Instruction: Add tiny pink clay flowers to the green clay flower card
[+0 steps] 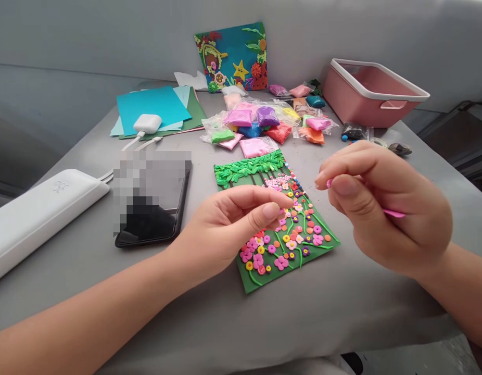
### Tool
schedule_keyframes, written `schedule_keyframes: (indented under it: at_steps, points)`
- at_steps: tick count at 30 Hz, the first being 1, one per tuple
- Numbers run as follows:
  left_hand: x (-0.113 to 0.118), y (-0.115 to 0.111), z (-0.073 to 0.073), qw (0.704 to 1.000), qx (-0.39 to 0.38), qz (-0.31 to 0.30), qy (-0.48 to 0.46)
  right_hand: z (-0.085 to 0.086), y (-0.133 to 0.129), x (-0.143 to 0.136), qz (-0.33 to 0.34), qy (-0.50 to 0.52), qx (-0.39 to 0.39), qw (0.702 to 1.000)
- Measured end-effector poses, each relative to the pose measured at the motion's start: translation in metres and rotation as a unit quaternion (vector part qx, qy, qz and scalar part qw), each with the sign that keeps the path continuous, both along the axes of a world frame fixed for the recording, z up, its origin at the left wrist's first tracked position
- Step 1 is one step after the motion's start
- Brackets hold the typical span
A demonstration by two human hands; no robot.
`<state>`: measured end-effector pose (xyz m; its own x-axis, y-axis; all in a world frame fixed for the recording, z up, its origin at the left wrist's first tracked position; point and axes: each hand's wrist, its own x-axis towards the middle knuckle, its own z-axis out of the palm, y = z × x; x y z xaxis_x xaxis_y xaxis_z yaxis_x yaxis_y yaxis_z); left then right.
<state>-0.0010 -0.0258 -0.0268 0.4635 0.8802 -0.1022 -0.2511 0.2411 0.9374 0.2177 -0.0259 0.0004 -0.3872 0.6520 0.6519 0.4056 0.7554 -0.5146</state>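
Observation:
My right hand (pixel 389 208) is raised above the right side of the table, its thumb and fingers pinching pink clay (pixel 394 213). A little of the pink shows at the fingertips and a thin end pokes out below the palm. Left of it, my left hand (pixel 229 224) hovers over a green clay flower picture (pixel 251 281), thumb against the curled fingers; whatever is between them, if anything, is hidden. The picture has leafy green clay along its top and many pink, orange, purple and yellow flowers on green stems. My left hand covers part of it.
Bags of coloured clay (pixel 256 148) lie behind the picture. An underwater clay picture (pixel 233 57) leans at the back. A pink basket (pixel 366 88) stands back right. To the left are a phone (pixel 155 221), a white power bank (pixel 46 213), an earbud case (pixel 147 123) and coloured sheets (pixel 135 107).

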Motion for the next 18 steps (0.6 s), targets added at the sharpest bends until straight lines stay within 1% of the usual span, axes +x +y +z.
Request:
schedule_keyframes:
  at_steps: [3,5,8,10,13,16,18]
  points:
    - [0.001,0.001,0.000,1.000,0.014,0.012,0.016,-0.003,0.001,0.000,0.004,0.022,-0.042,0.999]
    - [0.002,0.002,0.001,1.000,0.009,0.020,0.018,-0.002,0.000,0.001,0.016,0.028,-0.046,0.998]
    - [0.004,0.002,0.002,0.999,-0.001,0.037,0.019,0.003,-0.002,0.003,0.044,0.008,-0.052,0.998]
    - [0.004,0.002,0.000,0.998,-0.004,0.054,0.025,0.006,-0.004,0.005,0.052,-0.014,-0.045,0.998]
    - [0.003,0.003,-0.003,0.997,-0.004,0.065,0.034,0.010,-0.006,0.007,0.025,-0.044,-0.019,0.999]
    - [0.001,0.003,-0.005,0.997,0.002,0.071,0.024,0.012,-0.005,0.006,0.004,-0.051,0.017,0.999]
    - [-0.001,0.003,-0.005,0.996,0.004,0.093,0.017,0.012,-0.004,0.004,0.000,-0.050,0.038,0.998]
